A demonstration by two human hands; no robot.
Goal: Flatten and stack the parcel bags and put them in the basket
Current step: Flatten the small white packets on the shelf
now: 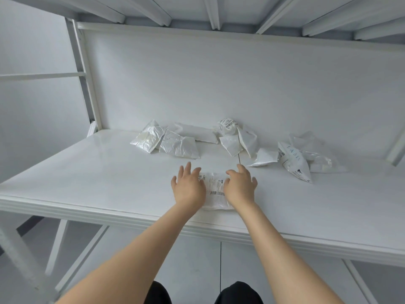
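Both palms press flat on a thin, wrinkled white parcel bag with a printed barcode label, lying near the front edge of the smooth white table. The left hand has its fingers spread straight; the right hand has its fingers loosely bent, gripping nothing. Further back, crumpled glossy bags lie scattered beside puffy ones.

Parcel bag print, probably illegible.

It looks like a packing storeroom: white metal rack shelf, bare wall, labelled parcel bags.
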